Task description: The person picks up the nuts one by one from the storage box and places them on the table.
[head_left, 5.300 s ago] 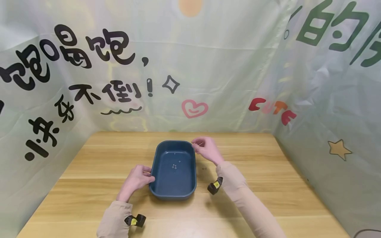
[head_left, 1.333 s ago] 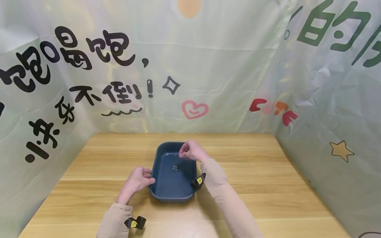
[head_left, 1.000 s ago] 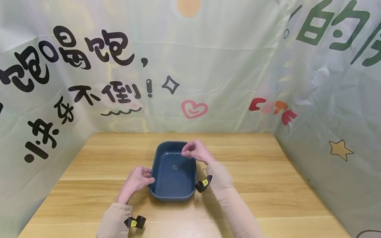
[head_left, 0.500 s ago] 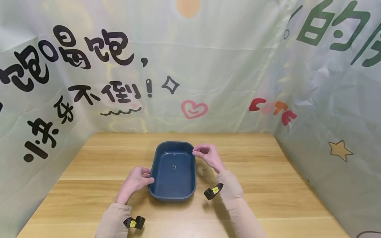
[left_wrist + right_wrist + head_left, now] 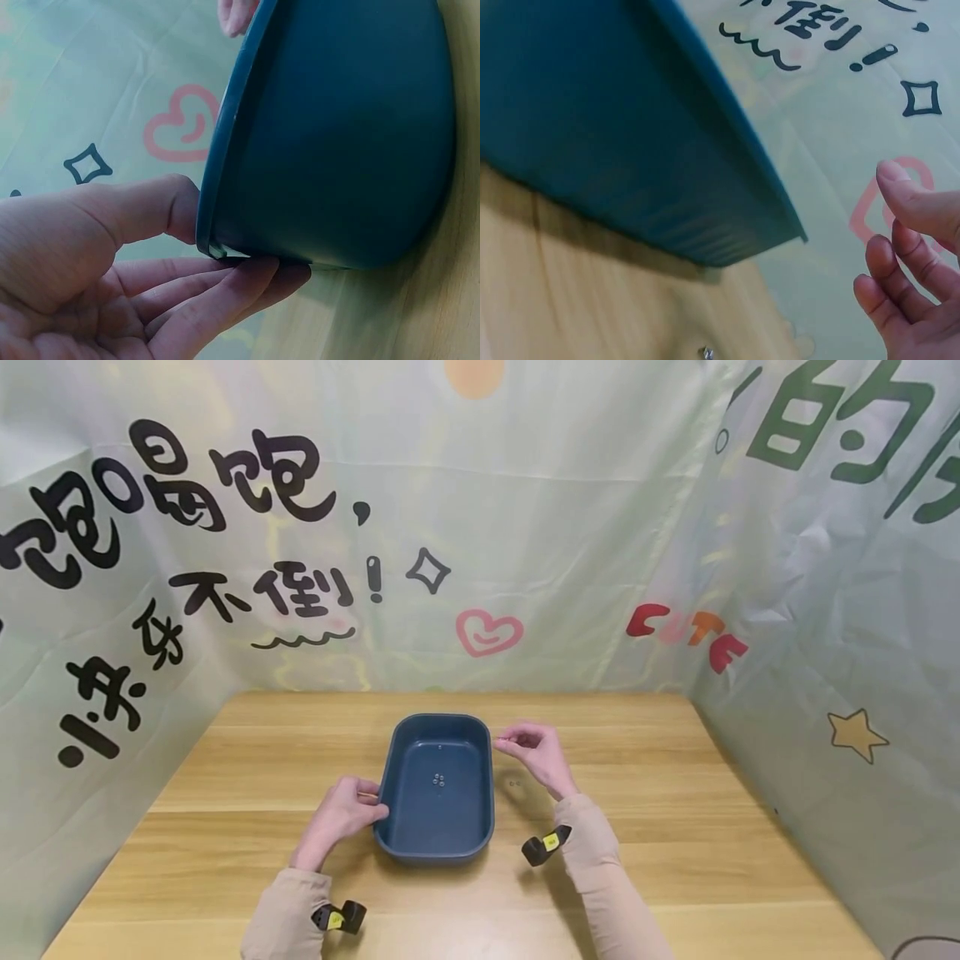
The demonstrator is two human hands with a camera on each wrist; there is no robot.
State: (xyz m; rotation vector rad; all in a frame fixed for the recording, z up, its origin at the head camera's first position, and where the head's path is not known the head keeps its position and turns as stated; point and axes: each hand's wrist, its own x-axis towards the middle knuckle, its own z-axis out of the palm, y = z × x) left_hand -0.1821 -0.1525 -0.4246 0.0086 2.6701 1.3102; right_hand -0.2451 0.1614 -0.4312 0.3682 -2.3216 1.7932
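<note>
A deep blue rectangular tray point(image 5: 437, 828) stands on the wooden table. My left hand point(image 5: 343, 816) grips its left side; the left wrist view shows the thumb at the rim and the fingers against the outer wall. Inside the tray lie several tiny shiny pieces point(image 5: 438, 780) in a cluster, with a single one farther back. Just outside the far right corner, my right hand point(image 5: 540, 757) is raised with thumb and index finger close together. Whether they pinch anything is hidden. Two small shiny pieces point(image 5: 514, 783) lie on the table below this hand.
Printed cloth walls point(image 5: 570, 568) enclose the wooden table point(image 5: 660, 777) at the back and both sides. Black wrist cameras point(image 5: 545, 847) are strapped to both forearms.
My right hand reached over the tray's far right part, then drew back right past the rim. One loose piece beside the cluster is gone since the oldest frame. My left hand has stayed put.
</note>
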